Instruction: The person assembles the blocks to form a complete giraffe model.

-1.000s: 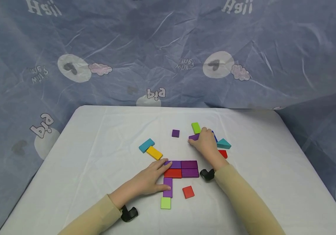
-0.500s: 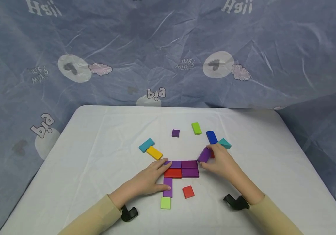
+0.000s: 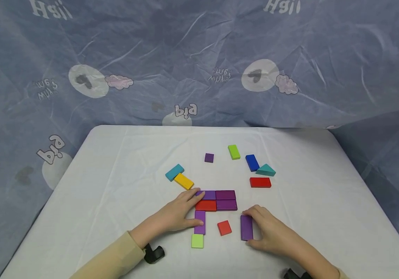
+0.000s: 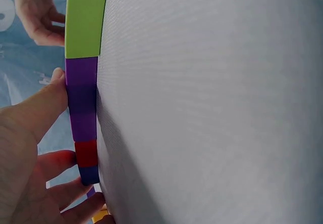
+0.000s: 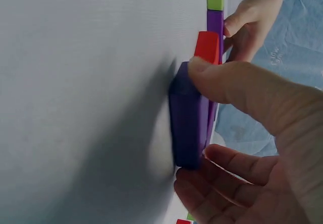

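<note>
purple block (image 3: 246, 228) is pinched in the right hand (image 3: 270, 231), thumb at its near end, fingers at its far end. location: right of the red square (image 3: 224, 228), apart from it, length pointing away from the person. whether its underside meets the table (image 3: 133, 155) cannot be told.

left hand (image 3: 176, 212) grips nothing; its fingers are spread and relaxed, set against the left ends of the violet block (image 3: 210, 195) and the red block (image 3: 206, 205), with the thumb touching the purple bar (image 3: 200, 230).

violet block and far plum block (image 3: 225, 195) form one row; red block and near plum block (image 3: 227, 205) form a second, against the first. purple bar runs from the red block toward the person, with the green square (image 3: 197, 241) at its near end. red square lies apart, right of the bar.

beyond, at left, the teal block (image 3: 175, 172) touches the yellow block (image 3: 183, 181). farther out lie the purple square (image 3: 209, 157) and green block (image 3: 234, 152). at right, the blue block (image 3: 252, 162) is just beside the teal triangle (image 3: 265, 170); nearer lies the red bar (image 3: 260, 182).
</note>
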`<state>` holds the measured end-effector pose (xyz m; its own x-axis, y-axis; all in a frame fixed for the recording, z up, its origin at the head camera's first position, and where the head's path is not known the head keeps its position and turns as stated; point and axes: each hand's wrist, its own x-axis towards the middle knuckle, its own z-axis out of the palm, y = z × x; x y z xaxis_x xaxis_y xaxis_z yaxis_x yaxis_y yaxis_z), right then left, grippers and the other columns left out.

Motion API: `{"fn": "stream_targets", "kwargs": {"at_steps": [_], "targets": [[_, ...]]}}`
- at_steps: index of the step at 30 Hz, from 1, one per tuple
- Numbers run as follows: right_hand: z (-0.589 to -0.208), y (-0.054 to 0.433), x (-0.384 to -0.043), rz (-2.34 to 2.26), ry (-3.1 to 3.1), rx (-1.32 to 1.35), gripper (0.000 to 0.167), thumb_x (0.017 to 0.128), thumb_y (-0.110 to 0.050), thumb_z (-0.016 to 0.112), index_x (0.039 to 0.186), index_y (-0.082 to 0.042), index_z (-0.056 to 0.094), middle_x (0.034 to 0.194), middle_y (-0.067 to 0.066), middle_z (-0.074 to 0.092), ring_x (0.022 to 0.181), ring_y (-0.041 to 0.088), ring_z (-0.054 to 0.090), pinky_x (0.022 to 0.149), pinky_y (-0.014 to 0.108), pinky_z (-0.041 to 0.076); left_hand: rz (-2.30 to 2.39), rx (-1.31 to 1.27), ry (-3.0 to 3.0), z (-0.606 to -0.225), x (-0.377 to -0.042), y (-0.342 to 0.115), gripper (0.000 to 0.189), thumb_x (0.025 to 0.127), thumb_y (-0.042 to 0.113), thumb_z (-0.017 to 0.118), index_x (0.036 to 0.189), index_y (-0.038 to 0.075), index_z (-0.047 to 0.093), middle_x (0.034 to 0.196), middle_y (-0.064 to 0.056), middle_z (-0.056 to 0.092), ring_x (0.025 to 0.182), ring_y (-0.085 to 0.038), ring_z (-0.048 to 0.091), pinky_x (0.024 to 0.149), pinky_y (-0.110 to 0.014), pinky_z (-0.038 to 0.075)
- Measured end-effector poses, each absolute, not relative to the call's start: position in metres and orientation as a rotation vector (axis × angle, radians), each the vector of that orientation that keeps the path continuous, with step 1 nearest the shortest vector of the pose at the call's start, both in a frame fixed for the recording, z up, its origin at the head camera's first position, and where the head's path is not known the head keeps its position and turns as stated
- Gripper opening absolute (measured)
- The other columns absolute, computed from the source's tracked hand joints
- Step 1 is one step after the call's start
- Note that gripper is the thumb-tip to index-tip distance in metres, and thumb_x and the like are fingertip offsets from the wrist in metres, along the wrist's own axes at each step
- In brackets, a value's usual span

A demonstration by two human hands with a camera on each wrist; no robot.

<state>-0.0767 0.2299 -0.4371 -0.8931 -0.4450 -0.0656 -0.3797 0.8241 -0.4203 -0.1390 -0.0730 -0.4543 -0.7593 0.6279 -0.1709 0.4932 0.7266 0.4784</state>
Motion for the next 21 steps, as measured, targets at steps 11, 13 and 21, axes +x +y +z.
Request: {"fn": "stream_targets", "kwargs": {"at_steps": [11, 13, 21], "targets": [[-0.438, 0.226, -0.079, -0.724, 2.817, -0.556, 0.064, 0.061, -0.029, 0.094, 0.113, -0.013, 0.06, 0.105, -0.007, 0.053, 0.089, 0.006, 0.054, 0.078, 0.022, 0.056, 0.591, 0.869, 2.603, -0.454, -0.139, -0.072, 0.084, 0.088, 0.051, 0.068, 0.156, 0.018, 0.031, 0.163, -0.007, 0.025, 0.148, -0.029, 0.027, 0.113, -0.047, 0.04], [-0.438, 0.224, -0.081, -0.738, 2.814, -0.575, 0.066, 0.061, -0.028, 0.094, 0.115, -0.011, 0.059, 0.105, -0.007, 0.053, 0.09, 0.007, 0.055, 0.079, 0.023, 0.056, 0.591, 0.869, 2.602, -0.453, -0.139, -0.072, 0.083, 0.088, 0.05, 0.068, 0.156, 0.018, 0.031, 0.163, -0.007, 0.025, 0.148, -0.029, 0.027, 0.113, -0.047, 0.04], [-0.44, 0.218, -0.087, -0.778, 2.809, -0.643, 0.074, 0.062, -0.022, 0.094, 0.123, -0.005, 0.055, 0.105, -0.004, 0.055, 0.091, 0.009, 0.058, 0.08, 0.024, 0.057, 0.595, 0.861, 2.598, -0.452, -0.138, -0.071, 0.083, 0.088, 0.049, 0.068, 0.156, 0.018, 0.031, 0.163, -0.007, 0.026, 0.149, -0.029, 0.027, 0.112, -0.047, 0.04]]}}
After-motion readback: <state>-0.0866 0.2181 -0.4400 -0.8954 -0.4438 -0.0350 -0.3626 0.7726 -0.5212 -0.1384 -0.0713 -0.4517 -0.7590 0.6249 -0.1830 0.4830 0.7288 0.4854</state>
